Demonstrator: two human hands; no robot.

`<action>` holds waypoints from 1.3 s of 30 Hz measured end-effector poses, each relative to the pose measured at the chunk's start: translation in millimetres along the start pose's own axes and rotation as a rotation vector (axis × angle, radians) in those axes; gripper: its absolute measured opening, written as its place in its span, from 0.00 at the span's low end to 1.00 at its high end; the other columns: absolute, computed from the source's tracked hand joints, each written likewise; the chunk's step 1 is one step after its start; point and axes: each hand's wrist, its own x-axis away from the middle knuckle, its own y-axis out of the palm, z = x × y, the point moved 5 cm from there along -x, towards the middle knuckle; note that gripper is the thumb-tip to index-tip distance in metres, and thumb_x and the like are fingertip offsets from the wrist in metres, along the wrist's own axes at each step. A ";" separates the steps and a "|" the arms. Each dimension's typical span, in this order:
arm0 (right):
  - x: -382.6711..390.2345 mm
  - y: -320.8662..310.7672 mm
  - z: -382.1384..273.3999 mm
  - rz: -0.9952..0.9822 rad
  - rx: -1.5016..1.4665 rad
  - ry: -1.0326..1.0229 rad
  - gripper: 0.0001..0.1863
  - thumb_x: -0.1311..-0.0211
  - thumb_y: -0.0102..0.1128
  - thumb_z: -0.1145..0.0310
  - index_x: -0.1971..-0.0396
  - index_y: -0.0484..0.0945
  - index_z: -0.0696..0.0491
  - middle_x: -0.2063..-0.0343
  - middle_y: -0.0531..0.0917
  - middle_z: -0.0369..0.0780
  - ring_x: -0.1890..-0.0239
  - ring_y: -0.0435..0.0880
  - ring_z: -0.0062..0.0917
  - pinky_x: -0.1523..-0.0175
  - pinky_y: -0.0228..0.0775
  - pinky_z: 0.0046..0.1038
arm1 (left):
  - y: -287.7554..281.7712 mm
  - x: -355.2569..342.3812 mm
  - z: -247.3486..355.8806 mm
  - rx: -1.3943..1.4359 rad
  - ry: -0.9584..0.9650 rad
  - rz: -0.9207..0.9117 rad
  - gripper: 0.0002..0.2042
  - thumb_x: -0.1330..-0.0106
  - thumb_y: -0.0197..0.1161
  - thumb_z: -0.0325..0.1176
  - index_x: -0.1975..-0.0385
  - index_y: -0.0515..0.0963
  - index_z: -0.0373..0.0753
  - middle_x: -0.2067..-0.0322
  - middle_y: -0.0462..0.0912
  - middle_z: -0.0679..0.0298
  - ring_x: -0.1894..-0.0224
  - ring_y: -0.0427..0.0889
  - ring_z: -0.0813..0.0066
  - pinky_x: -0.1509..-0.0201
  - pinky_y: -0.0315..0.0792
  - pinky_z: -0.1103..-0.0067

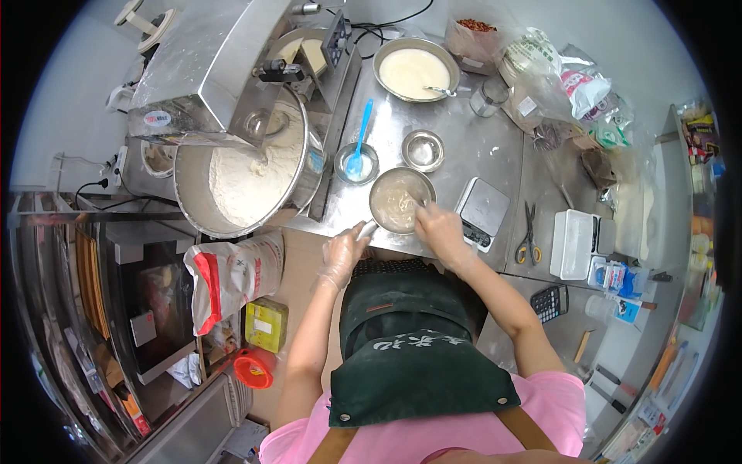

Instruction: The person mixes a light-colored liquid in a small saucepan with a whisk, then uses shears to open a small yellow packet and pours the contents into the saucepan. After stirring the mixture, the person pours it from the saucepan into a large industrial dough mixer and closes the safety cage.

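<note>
A small metal pot (393, 203) holding a pale brownish mixture is at the front edge of the steel worktop. My left hand (343, 251), in a clear plastic glove, is closed on the pot's pale handle (366, 230). My gloved right hand (439, 234) is at the pot's right, closed on a utensil reaching into the mixture; its shape is unclear. Behind the pot sit a bowl with a blue spatula (365, 128) and an empty small steel bowl (423, 139). A silver scale (482, 203) lies just right of my right hand.
A large mixer bowl of flour (232, 185) fills the left. Behind are a bowl of cream-coloured batter (410, 68) and several bags (533, 108). Scissors (528, 251), a white container (573, 240) and a calculator (550, 304) lie right. Below left are a flour sack (239, 271) and shelving.
</note>
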 end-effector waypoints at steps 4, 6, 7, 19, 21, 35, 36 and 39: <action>6.2 -19.6 -6.6 -0.029 -0.322 -0.033 0.05 0.45 0.64 0.69 0.70 0.79 0.53 0.76 0.81 0.44 0.76 0.83 0.40 0.71 0.75 0.38 | -5.1 2.0 5.8 0.044 0.014 -0.019 0.20 0.34 0.63 0.41 0.43 0.79 0.46 0.59 0.86 0.50 0.56 0.85 0.53 0.50 0.75 0.62; -13.3 -18.9 7.2 -0.100 -0.308 -0.045 0.06 0.44 0.65 0.69 0.67 0.81 0.53 0.72 0.83 0.44 0.74 0.84 0.42 0.68 0.76 0.38 | -10.0 0.8 13.8 0.031 0.020 -0.027 0.20 0.34 0.63 0.41 0.43 0.79 0.46 0.60 0.86 0.49 0.56 0.85 0.53 0.50 0.75 0.62; -23.8 -19.2 12.2 -0.070 -0.387 -0.086 0.07 0.44 0.65 0.69 0.66 0.82 0.53 0.70 0.83 0.45 0.72 0.84 0.42 0.67 0.77 0.38 | -13.0 -1.0 16.2 0.016 0.022 -0.031 0.20 0.34 0.63 0.41 0.44 0.79 0.46 0.60 0.86 0.49 0.56 0.85 0.53 0.50 0.75 0.63; -25.0 -37.6 52.2 0.072 -0.473 0.313 0.10 0.42 0.66 0.70 0.61 0.86 0.54 0.68 0.85 0.48 0.69 0.86 0.40 0.63 0.77 0.34 | -30.7 -11.9 51.1 -0.146 -0.007 -0.073 0.19 0.37 0.64 0.41 0.46 0.81 0.47 0.61 0.86 0.49 0.57 0.85 0.54 0.50 0.75 0.63; -25.5 -47.6 45.0 -0.017 -0.451 0.297 0.10 0.42 0.65 0.73 0.59 0.85 0.58 0.66 0.87 0.47 0.68 0.88 0.35 0.63 0.77 0.28 | -34.8 -10.2 56.5 -0.157 -0.041 -0.071 0.19 0.37 0.65 0.41 0.46 0.82 0.47 0.61 0.86 0.49 0.57 0.85 0.53 0.51 0.75 0.63; 3.1 -68.0 60.5 -0.108 -0.413 0.479 0.10 0.43 0.63 0.70 0.64 0.86 0.58 0.69 0.86 0.51 0.67 0.87 0.43 0.60 0.78 0.35 | -27.2 0.1 64.9 -0.245 0.088 0.103 0.17 0.41 0.67 0.37 0.51 0.82 0.44 0.73 0.85 0.53 0.69 0.86 0.54 0.64 0.78 0.62; 4.1 -70.4 62.0 -0.059 -0.417 0.471 0.10 0.43 0.63 0.70 0.64 0.86 0.58 0.69 0.86 0.51 0.67 0.87 0.43 0.59 0.78 0.35 | -24.7 2.4 62.9 -0.246 0.109 0.123 0.17 0.41 0.68 0.37 0.51 0.82 0.44 0.73 0.85 0.54 0.69 0.86 0.55 0.65 0.78 0.63; 11.2 -73.3 46.9 -0.167 -0.420 0.337 0.10 0.44 0.63 0.70 0.63 0.86 0.56 0.69 0.86 0.50 0.67 0.87 0.43 0.59 0.78 0.36 | -18.7 2.3 60.1 -0.255 0.128 0.170 0.18 0.41 0.67 0.38 0.50 0.82 0.45 0.72 0.86 0.55 0.70 0.86 0.56 0.66 0.78 0.64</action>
